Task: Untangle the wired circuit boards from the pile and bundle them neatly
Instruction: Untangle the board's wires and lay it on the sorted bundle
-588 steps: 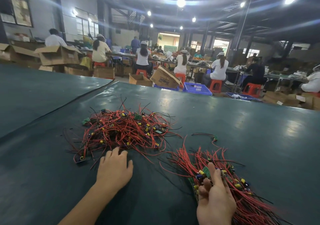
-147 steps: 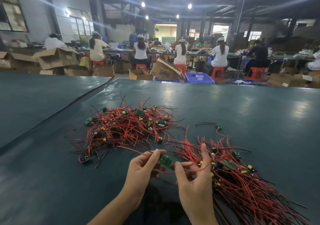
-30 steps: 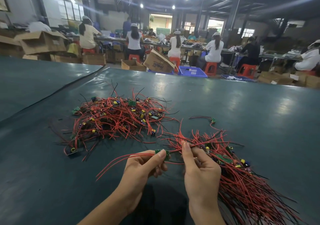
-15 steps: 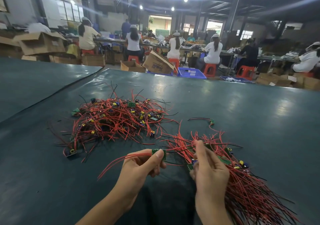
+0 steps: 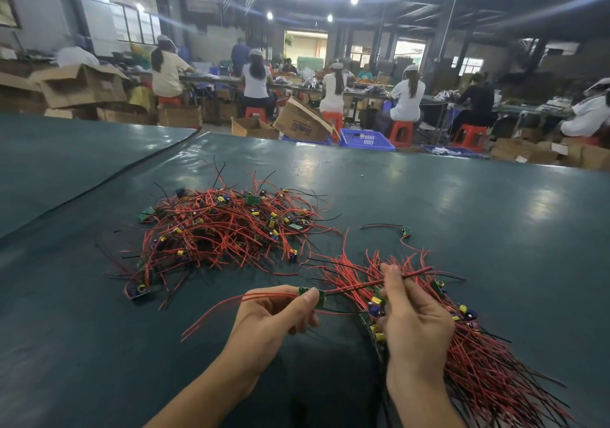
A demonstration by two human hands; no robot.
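Note:
A tangled pile (image 5: 224, 229) of small green circuit boards with red and black wires lies on the dark green table (image 5: 462, 216). To its right spreads a sorted bundle (image 5: 478, 361) with wires fanned toward the lower right. My left hand (image 5: 274, 322) pinches one green board (image 5: 313, 295) between thumb and fingers, its red wires trailing left. My right hand (image 5: 412, 318) grips that board's other red wires, pulled out to the right, and rests against the bundle's boards.
A single wired board (image 5: 405, 230) lies alone beyond the bundle. A seam in the table cover (image 5: 132, 170) runs off to the far left. Past the far edge, people sit on red stools (image 5: 401, 132) among cardboard boxes (image 5: 302, 124) and blue crates (image 5: 364, 138).
Since a second ago my right hand has slid right along the red wires, stretching them straight from the board that my left hand still pinches. The piles have not moved.

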